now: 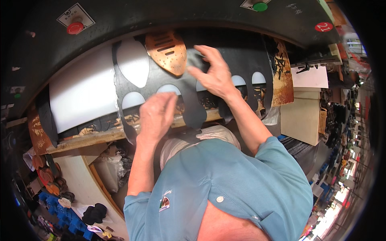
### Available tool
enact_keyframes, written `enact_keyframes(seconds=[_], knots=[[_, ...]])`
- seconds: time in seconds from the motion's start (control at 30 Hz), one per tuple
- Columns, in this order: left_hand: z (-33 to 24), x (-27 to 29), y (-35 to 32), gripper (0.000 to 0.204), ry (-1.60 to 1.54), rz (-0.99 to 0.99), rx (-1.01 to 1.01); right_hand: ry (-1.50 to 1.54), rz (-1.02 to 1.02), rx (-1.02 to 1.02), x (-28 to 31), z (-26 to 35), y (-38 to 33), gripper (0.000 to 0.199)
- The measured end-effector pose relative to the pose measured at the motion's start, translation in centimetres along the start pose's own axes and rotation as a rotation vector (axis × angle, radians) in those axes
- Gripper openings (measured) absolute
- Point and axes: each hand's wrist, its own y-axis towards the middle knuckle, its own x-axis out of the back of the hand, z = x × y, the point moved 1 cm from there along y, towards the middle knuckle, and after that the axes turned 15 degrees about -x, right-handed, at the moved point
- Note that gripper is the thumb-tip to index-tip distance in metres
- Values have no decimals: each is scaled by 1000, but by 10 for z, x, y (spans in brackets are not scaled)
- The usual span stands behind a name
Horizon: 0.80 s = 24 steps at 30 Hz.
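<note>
A copper-coloured cutting die (165, 53) with a pointed end and several dark slots lies on a black sheet (225, 54). My right hand (214, 74) is open just right of the die, thumb and fingers apart, nothing visibly held. Nearer to me, my left hand (157, 114) is closed, its fingers curled together over the sheet's near edge by a rounded cut-out. Motion blurs its fingertips, and anything between them is hidden. Rounded and pointed holes in the sheet show the white board (84, 86) beneath.
Above the board runs the dark press beam (181, 18) with a red button (75, 27) and a green button (260, 6). Offcuts lie along the wooden front ledge (86, 141). A cream cabinet (299, 118) stands at right; blue crates (60, 215) sit at lower left.
</note>
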Motion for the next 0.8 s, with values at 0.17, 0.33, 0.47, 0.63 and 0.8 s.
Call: enact_keyframes(seconds=[0.17,0.33,0.47,0.63,0.8], knots=[[46,-2,45,41,286,-231,-143,-357,126,-12,-62,19,43,99],[55,-14,43,44,400,-99,-103,-329,117,11,-64,16,54,93],[50,-13,45,40,348,-41,-64,6,236,-210,-25,12,62,91],[35,-9,63,55,212,-94,-90,682,390,-435,4,12,49,87],[25,-6,79,82,-177,52,27,878,371,-484,-8,15,28,81]])
